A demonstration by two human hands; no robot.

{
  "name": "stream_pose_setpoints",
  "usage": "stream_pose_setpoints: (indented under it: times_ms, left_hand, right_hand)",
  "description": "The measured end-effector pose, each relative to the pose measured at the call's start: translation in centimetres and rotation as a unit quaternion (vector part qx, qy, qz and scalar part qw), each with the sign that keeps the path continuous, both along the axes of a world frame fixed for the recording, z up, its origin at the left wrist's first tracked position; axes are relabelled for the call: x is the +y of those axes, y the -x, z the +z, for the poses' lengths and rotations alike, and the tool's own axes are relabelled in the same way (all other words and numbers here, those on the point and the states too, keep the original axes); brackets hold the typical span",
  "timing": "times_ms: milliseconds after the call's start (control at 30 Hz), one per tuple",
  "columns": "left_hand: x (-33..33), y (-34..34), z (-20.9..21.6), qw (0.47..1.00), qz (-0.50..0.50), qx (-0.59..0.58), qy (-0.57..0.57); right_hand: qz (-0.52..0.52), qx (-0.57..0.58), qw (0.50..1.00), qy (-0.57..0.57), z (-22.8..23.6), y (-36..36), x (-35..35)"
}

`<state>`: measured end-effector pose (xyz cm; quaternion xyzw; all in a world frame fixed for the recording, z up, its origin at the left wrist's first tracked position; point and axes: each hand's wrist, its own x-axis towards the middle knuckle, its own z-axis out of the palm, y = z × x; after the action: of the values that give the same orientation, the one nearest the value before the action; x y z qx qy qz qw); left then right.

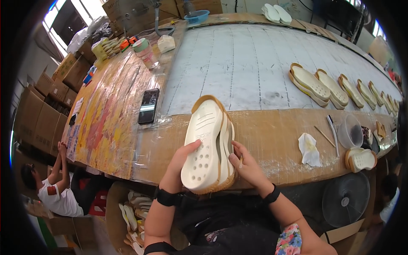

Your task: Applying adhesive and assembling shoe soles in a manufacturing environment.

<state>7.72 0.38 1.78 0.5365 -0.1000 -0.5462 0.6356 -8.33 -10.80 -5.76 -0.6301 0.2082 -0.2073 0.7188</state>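
Note:
A white shoe sole (204,140) with a tan rim is held up before me at the table's front edge, heel end away from me. Its white bed shows round holes in the near half and grooves in the far half. Pressed against its right side is a second white sole (229,148), with a dark gap between the two. My left hand (182,159) grips the first sole's left edge, thumb on top. My right hand (247,165) grips the second sole's right edge; a thin, light stick-like thing shows between its fingers.
More soles (311,85) stand in a row at right. Nearer lie a crumpled white cloth (309,149), a toothbrush-like tool (332,134), a clear tub (351,131) and another sole (361,160). A phone (148,106) and lidded jar (145,53) are left. A person (61,195) sits beyond.

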Motion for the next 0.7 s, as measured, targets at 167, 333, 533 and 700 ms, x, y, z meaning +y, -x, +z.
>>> stream_pose_setpoints:
  times_ms: [167, 333, 533, 700]
  left_hand:
    - [3.1, -0.1, -1.6, 0.975, 0.052, 0.197, 0.088]
    - [6.5, 1.2, -5.0, 0.930, 0.251, 0.144, 0.228]
    - [9.8, 4.7, -11.0, 0.865, 0.438, 0.073, 0.233]
    - [14.7, 7.5, -16.0, 0.748, 0.633, 0.004, 0.198]
  right_hand:
    - [0.008, -0.007, 1.000, 0.017, 1.4, -0.5, 1.2]
    - [0.009, -0.046, 0.995, 0.086, 3.1, -1.6, 2.7]
    - [0.093, -0.090, 0.989, 0.076, 5.3, -2.2, 4.3]
    - [0.225, -0.091, 0.968, 0.064, 7.0, -3.7, 6.6]
